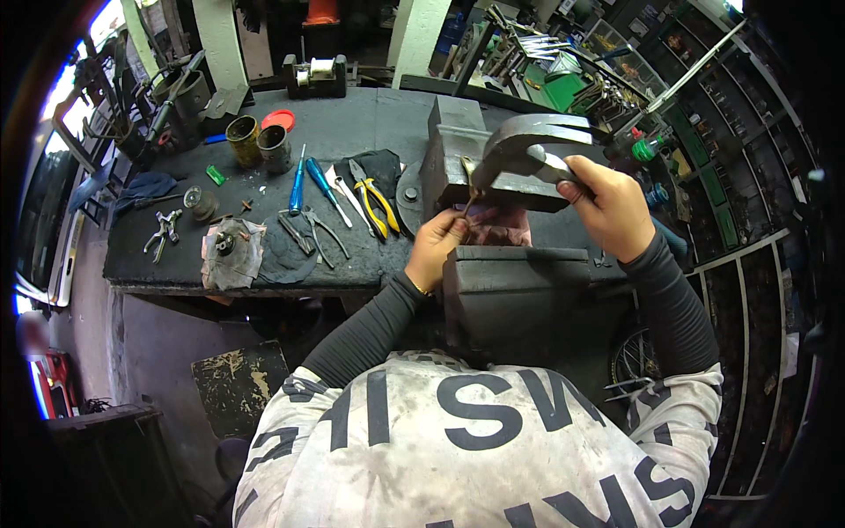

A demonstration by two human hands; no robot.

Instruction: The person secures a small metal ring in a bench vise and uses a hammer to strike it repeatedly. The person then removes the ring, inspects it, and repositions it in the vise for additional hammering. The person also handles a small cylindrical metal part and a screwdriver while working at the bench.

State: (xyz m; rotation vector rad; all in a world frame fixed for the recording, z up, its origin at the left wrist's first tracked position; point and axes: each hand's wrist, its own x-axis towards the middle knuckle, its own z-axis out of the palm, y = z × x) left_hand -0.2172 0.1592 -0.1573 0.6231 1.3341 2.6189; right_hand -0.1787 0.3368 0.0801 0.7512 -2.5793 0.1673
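Observation:
My right hand [607, 207] grips a steel claw hammer [528, 145] close under its head, held just above a big grey bench vise [515, 295]. The hammer's face is over a thin brass-coloured pin [469, 198] that stands near the vise jaws. My left hand [437, 246] pinches that pin at the gap between the jaws, fingers curled around it. A pinkish rag [502, 231] lies in the jaw gap beside the left hand. Both forearms wear dark sleeves.
On the dark workbench [352, 123] to the left lie yellow-handled pliers [377, 204], blue screwdrivers [297, 185], circlip pliers [310, 236], two tins [260, 141], a red lid [279, 120] and a rag with a round part [231, 251]. Shelving with tools fills the right side.

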